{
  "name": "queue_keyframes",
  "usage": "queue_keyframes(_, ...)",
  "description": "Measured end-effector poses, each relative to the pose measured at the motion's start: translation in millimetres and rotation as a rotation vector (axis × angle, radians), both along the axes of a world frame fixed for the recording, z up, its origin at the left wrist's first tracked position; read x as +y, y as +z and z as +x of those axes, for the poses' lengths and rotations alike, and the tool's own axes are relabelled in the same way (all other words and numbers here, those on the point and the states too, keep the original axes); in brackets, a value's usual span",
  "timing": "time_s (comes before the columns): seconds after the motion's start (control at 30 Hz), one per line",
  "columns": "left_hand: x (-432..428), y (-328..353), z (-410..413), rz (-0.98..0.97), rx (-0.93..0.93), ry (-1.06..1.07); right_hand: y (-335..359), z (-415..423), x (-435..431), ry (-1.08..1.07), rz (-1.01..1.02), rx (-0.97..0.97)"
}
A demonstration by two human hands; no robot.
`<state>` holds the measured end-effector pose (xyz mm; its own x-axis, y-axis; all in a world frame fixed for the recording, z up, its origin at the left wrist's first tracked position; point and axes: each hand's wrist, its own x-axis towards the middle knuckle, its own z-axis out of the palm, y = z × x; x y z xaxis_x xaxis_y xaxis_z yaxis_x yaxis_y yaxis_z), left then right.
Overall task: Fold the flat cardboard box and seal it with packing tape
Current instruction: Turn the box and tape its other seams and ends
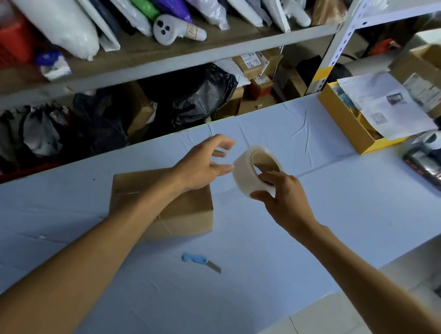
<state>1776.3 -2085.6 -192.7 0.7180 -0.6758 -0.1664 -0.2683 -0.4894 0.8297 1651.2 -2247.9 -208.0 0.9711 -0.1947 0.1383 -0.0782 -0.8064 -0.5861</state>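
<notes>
Mid-frame, right hand (pixel 284 198) holds the tape roll (pixel 249 167); left hand (pixel 203 162), grip wide, beside it; peeled tape could fold onto itself.

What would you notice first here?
The right hand holds a tape roll above the middle of the blue table, with the left hand open beside it. A cardboard box sits under the left wrist, and a small blue knife lies in front of it, nearer the person.

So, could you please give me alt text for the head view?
A person's right hand grips a packing tape roll above a blue table, left hand beside it. A folded cardboard box and blue knife lie below.
</notes>
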Motion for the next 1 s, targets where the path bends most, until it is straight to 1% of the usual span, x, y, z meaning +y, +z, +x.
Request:
queue_keyframes(0.07, -6, -1, -5, -0.029, 0.053, -0.003, -1, 0, 1, -0.007, 0.003, -0.003)
queue_keyframes(0.13, -11, -5, -10, -0.015, 0.056, -0.025, 0, 1, 1, -0.014, 0.018, 0.001)
queue_keyframes(0.27, -17, -8, -19, 0.014, -0.056, 0.010, 2, 1, 1, -0.010, 0.049, 0.032)
queue_keyframes(0.43, -19, -9, -29, -0.001, -0.182, 0.026, 1, 4, 3, -0.087, 0.129, 0.073)
queue_keyframes(0.6, -22, -6, -28, -0.089, -0.263, 0.202, 6, 4, 7, -0.068, 0.146, 0.079)
queue_keyframes(0.67, -24, -6, -27, -0.110, -0.240, 0.252, 8, 4, 8, -0.071, 0.147, 0.067)
queue_keyframes(0.8, -27, -3, -22, -0.102, -0.116, 0.335, 9, 3, 9, -0.068, 0.149, 0.052)
queue_keyframes(0.9, -28, 1, -17, -0.073, -0.063, 0.314, 11, 2, 7, -0.056, 0.135, 0.041)
queue_keyframes(1.0, -28, 5, -16, -0.039, -0.070, 0.300, 13, 2, 8, -0.036, 0.141, 0.064)
